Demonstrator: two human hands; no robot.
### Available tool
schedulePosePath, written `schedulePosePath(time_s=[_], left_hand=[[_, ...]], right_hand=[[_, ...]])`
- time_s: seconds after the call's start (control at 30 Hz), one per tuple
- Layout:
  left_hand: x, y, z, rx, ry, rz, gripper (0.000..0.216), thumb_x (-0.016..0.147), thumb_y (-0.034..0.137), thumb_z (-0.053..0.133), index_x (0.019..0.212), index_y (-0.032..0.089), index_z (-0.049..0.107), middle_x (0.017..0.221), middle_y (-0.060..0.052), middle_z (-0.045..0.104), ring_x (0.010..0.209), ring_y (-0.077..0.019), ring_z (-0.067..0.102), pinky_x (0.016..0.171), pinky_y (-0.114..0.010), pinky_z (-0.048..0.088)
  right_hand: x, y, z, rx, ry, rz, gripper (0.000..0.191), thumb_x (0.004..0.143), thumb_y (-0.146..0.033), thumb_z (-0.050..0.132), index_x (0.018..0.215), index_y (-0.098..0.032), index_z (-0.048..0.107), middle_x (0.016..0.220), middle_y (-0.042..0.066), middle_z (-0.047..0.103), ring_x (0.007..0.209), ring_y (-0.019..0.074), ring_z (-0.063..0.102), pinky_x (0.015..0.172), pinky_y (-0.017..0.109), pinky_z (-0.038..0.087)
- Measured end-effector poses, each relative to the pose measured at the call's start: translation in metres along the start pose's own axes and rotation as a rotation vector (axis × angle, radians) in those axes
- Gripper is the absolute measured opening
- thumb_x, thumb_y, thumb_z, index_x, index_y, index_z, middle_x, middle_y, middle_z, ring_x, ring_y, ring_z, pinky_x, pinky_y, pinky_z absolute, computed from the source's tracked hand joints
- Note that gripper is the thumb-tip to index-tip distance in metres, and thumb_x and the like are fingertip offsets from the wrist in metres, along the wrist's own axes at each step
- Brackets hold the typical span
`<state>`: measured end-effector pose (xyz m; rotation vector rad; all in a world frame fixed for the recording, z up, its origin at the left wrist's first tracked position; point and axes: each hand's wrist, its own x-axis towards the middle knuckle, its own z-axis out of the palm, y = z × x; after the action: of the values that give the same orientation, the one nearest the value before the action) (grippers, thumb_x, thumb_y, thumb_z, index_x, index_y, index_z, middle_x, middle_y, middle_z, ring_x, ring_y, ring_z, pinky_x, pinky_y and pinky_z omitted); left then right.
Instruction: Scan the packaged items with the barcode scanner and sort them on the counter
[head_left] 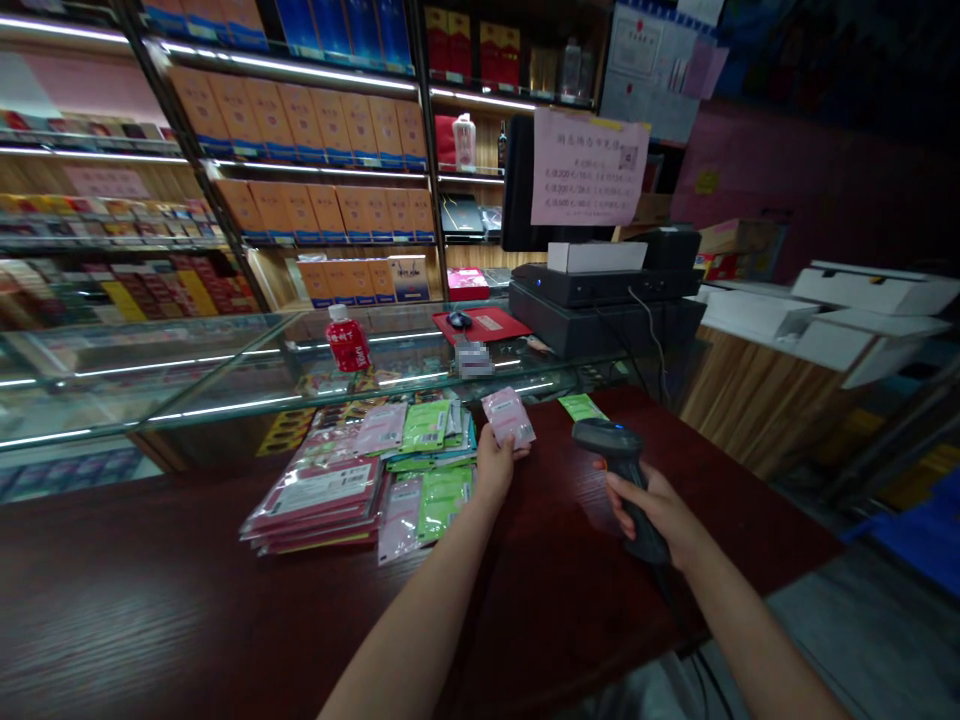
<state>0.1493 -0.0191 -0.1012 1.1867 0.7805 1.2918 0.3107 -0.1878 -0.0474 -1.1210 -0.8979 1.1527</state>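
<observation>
My left hand [496, 462] is closed on a small pink packet [508, 416], with its printed label facing up. In my right hand [660, 510] is a dark barcode scanner [626, 490], gripped by its handle, its head pointing left toward the pink packet. The two are apart. A green packet [582, 407] lies flat on the counter behind the scanner. Left of my left hand lie several green packets [426, 427] and pink packets [380, 428], partly overlapping. Beside them is a stack of larger pink-red plastic-wrapped packages [319, 497].
The dark red counter [135, 590] meets a glass display case [240, 375]. A red bottle [348, 340] and a mouse [459, 320] on a red mat [499, 325] stand on the glass. A black cash drawer [600, 318] is at the back. The scanner's cable [675, 605] hangs down right.
</observation>
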Motion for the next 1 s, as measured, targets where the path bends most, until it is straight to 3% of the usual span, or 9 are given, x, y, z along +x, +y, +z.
schedulePosePath(time_s=[0.2,0.5,0.8,1.0], left_hand=[[-0.001,-0.004,0.002,0.033,0.027,-0.001,0.025,0.079,0.028,0.056,0.099,0.018,0.044,0.092,-0.005,0.064,0.064,-0.0145,0.065,0.061,-0.031,0.056],[-0.002,-0.004,0.0,0.022,0.046,0.03,0.025,0.078,0.027,0.058,0.098,0.016,0.048,0.09,-0.006,0.065,0.066,-0.0156,0.065,0.06,-0.032,0.057],[0.0,-0.006,0.0,0.024,0.05,0.045,0.024,0.077,0.027,0.057,0.095,0.017,0.047,0.084,-0.003,0.062,0.063,-0.0147,0.064,0.059,-0.032,0.056],[-0.001,-0.005,-0.001,-0.009,0.035,0.034,0.029,0.075,0.032,0.061,0.095,0.017,0.046,0.081,-0.003,0.062,0.06,-0.0151,0.064,0.056,-0.031,0.056]], right_hand=[[-0.005,-0.002,0.005,-0.096,-0.06,0.041,0.039,0.072,-0.046,0.073,0.096,-0.019,0.057,0.054,-0.007,0.05,0.034,0.0061,0.042,0.032,0.017,0.033],[-0.01,-0.007,0.006,-0.13,-0.036,0.06,0.039,0.071,-0.048,0.072,0.091,-0.019,0.054,0.053,-0.008,0.05,0.034,0.0057,0.043,0.033,0.017,0.033],[-0.012,-0.006,-0.001,-0.066,-0.039,0.085,0.039,0.071,-0.046,0.073,0.092,-0.019,0.054,0.054,-0.008,0.051,0.035,0.0055,0.043,0.032,0.016,0.032],[0.008,-0.002,-0.018,0.071,-0.033,0.043,0.035,0.073,-0.041,0.073,0.096,-0.019,0.06,0.055,-0.007,0.052,0.036,0.0055,0.042,0.032,0.016,0.033]])
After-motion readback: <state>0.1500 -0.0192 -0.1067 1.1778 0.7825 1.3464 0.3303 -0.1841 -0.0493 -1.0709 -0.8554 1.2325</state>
